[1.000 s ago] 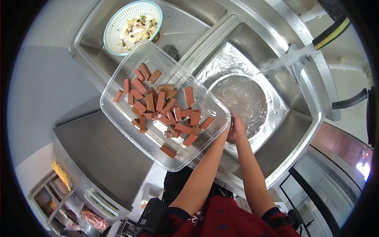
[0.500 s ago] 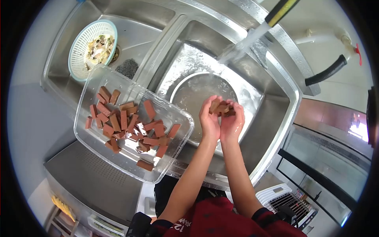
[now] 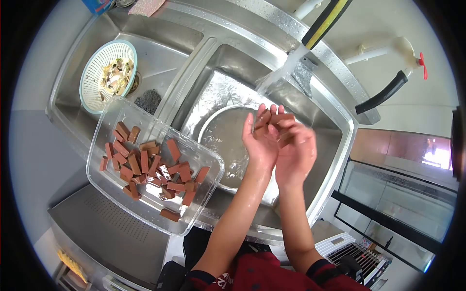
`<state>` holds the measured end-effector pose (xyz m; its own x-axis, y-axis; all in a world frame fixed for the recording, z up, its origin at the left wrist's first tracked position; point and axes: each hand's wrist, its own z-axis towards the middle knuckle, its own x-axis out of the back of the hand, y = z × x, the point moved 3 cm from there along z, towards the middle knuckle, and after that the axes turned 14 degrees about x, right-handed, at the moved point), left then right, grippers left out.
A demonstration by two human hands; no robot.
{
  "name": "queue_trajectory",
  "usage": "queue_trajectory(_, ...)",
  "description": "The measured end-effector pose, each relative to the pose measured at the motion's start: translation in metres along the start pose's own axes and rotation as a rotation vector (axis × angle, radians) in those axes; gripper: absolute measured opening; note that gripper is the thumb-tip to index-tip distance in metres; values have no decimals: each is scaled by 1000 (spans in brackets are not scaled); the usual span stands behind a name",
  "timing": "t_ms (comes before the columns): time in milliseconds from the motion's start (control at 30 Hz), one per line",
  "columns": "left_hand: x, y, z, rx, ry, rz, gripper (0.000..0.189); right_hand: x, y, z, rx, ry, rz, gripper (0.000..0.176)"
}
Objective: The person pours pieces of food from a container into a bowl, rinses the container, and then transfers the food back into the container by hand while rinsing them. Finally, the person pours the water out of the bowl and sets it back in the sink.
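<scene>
My left hand [image 3: 261, 145] is cupped palm up above the round basin [image 3: 203, 127], with a few reddish-brown rectangular blocks [image 3: 283, 118] in it. Pressed up against it, my right hand [image 3: 298, 150] curls its fingers over the same blocks and is partly blurred by motion. How many blocks lie between the palms is hidden. Murky water fills the basin. To the left, a clear plastic tub [image 3: 112, 203] holds many more such blocks, scattered in a loose heap.
Water streams from a black-and-yellow hose [image 3: 324, 24] into the right sink bowl [image 3: 320, 140]. In the left bowl lie a pale basket [image 3: 89, 82] with food scraps and a dark scouring pad [image 3: 149, 101]. A red-handled tap [image 3: 422, 65] is on the wall at right.
Both hands have risen slightly toward the water stream. My right hand has turned inward, its fingers now folding over the blocks. The whole view has shifted a little.
</scene>
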<state>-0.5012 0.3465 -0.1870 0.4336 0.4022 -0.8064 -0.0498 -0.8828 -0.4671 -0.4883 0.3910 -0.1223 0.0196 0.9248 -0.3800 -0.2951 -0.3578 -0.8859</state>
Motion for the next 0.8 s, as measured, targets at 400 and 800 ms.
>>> queue_trajectory(400,-76,54,14,-266,-203,98,36,-15,67,96,-554,289,913,27)
queue_trajectory(800,-56,42,52,-151,-77,117,33,11,58,105,-476,387,947,25)
